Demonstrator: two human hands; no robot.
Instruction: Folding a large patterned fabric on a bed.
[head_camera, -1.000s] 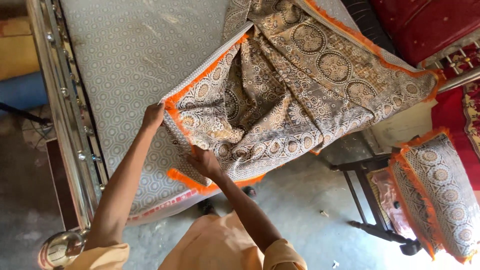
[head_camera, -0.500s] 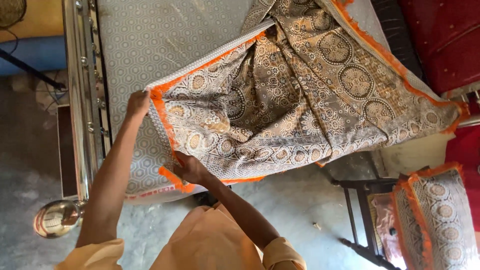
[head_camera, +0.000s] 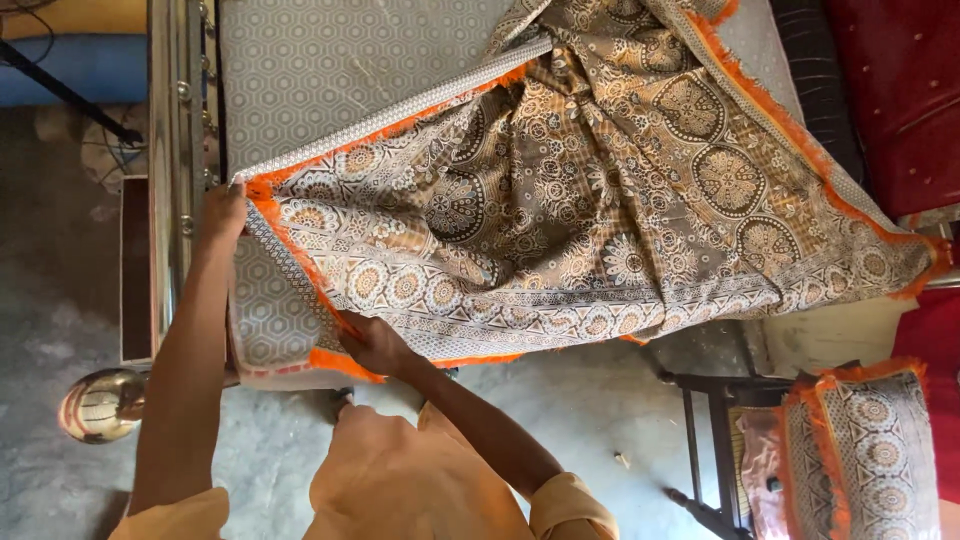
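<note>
A brown patterned bedsheet (head_camera: 600, 200) with an orange fringed border lies rumpled over a grey hexagon-print mattress (head_camera: 330, 70). My left hand (head_camera: 224, 212) grips one corner of the sheet at the mattress's left edge, beside the metal bed rail. My right hand (head_camera: 375, 347) grips the orange border at the mattress's near edge. The sheet edge runs stretched between the two hands. Its far side drapes off the right of the bed.
A shiny metal bed frame (head_camera: 170, 150) runs along the left, with a round metal knob (head_camera: 98, 404) at its corner. A dark wooden chair (head_camera: 715, 440) holding a matching patterned cushion (head_camera: 865, 450) stands at lower right. A red fabric (head_camera: 900, 90) lies at upper right. Concrete floor below.
Both hands have drawn the sheet's corner leftward across the mattress toward the bed rail, spreading more of the sheet. The view has shifted left with them.
</note>
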